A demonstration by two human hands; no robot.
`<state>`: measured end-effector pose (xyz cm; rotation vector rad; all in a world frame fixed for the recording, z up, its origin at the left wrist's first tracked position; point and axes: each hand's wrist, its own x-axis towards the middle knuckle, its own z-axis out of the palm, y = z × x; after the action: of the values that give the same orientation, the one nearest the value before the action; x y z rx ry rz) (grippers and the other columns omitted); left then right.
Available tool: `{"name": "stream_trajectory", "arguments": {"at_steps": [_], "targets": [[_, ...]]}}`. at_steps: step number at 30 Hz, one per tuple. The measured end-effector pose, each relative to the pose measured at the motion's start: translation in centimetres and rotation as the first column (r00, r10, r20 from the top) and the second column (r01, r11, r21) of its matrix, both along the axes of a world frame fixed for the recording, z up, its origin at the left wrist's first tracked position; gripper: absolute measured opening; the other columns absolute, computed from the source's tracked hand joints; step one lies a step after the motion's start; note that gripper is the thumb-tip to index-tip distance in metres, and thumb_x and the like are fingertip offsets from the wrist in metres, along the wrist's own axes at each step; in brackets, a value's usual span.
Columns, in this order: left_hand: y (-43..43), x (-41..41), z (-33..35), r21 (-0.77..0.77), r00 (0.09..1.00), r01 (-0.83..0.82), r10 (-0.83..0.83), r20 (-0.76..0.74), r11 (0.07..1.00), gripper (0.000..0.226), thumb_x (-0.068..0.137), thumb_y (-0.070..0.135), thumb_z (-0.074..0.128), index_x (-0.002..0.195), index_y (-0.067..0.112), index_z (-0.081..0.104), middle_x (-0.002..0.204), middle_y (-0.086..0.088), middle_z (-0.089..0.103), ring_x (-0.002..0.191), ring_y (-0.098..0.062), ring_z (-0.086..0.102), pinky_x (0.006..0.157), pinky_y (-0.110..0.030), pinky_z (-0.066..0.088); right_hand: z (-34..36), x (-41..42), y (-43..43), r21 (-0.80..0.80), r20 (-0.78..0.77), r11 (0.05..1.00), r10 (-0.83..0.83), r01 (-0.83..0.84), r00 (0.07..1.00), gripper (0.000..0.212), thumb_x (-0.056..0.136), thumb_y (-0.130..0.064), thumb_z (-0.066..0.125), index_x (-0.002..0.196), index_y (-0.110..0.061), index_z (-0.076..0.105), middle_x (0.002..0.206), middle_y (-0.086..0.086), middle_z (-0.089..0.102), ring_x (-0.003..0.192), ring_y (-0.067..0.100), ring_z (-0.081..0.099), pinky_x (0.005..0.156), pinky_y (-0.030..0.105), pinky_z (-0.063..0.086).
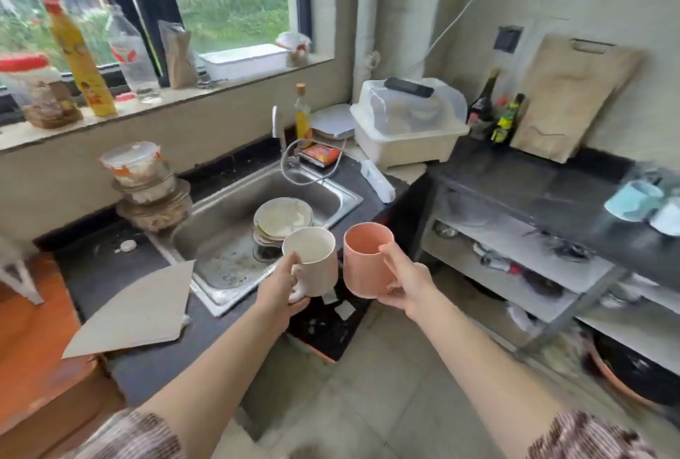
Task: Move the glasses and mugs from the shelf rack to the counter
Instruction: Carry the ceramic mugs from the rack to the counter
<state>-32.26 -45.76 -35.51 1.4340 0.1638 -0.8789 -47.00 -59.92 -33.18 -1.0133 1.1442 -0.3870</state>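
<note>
My left hand (281, 285) was clamped on the white mug (312, 261) by its handle and my right hand (403, 280) on the pink mug (366, 260), both upright, side by side above the sink's (224, 237) near corner, with bare black bench (522, 186) lying ahead to the right, nearer my right hand.

No legible text, number or brand is found. Printing is noted on the yellow bottle (79, 57) at ten o'clock and the clear bottle (129, 53) beside it; both are blurred.
</note>
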Motion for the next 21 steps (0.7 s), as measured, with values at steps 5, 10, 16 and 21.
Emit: {"name": "stream_trajectory", "arguments": {"at_steps": [5, 10, 16, 21], "targets": [[-9.5, -4.2, -0.5, 0.036, 0.985, 0.169, -0.170, 0.022, 0.985, 0.064, 0.074, 0.045, 0.065, 0.127, 0.014, 0.048, 0.121, -0.013, 0.056, 0.101, -0.031, 0.063, 0.083, -0.043, 0.055, -1.0, -6.5, -6.9, 0.003, -0.009, 0.973, -0.230, 0.230, 0.973, 0.071, 0.068, -0.043, 0.074, 0.124, -0.007, 0.047, 0.117, 0.017, 0.051, 0.101, 0.030, 0.055, 0.060, 0.039, 0.055], [-19.8, -8.4, -1.6, 0.035, 0.938, 0.343, -0.344, 0.038, 0.939, 0.064, 0.072, 0.041, 0.064, 0.126, 0.011, 0.050, 0.121, -0.016, 0.058, 0.105, -0.031, 0.063, 0.083, -0.039, 0.057, -1.8, -11.8, -14.3, 0.010, 0.015, 0.920, -0.391, 0.391, 0.920, 0.078, 0.063, -0.043, 0.076, 0.126, -0.010, 0.045, 0.112, 0.011, 0.053, 0.099, 0.027, 0.053, 0.056, 0.038, 0.055], [-32.8, -12.7, -2.5, 0.044, 0.874, 0.486, -0.485, -0.014, 0.873, 0.045, 0.071, 0.039, 0.064, 0.107, 0.013, 0.056, 0.101, -0.005, 0.059, 0.089, -0.026, 0.064, 0.072, -0.034, 0.057, -2.5, -17.2, -24.2, 0.080, 0.018, 0.864, -0.500, 0.497, 0.866, 0.046, 0.068, -0.040, 0.072, 0.105, -0.018, 0.059, 0.114, -0.006, 0.059, 0.102, 0.023, 0.049, 0.058, 0.037, 0.055], [-42.9, -16.1, -2.7, 0.069, 0.817, 0.576, -0.576, -0.025, 0.815, 0.048, 0.070, 0.042, 0.063, 0.108, 0.014, 0.056, 0.100, -0.001, 0.059, 0.088, -0.027, 0.064, 0.074, -0.034, 0.058, -2.6, -21.2, -32.2, 0.087, -0.029, 0.816, -0.571, 0.571, 0.821, 0.026, 0.074, -0.041, 0.066, 0.092, -0.022, 0.060, 0.105, -0.012, 0.057, 0.090, 0.020, 0.048, 0.069, 0.039, 0.054]]}}
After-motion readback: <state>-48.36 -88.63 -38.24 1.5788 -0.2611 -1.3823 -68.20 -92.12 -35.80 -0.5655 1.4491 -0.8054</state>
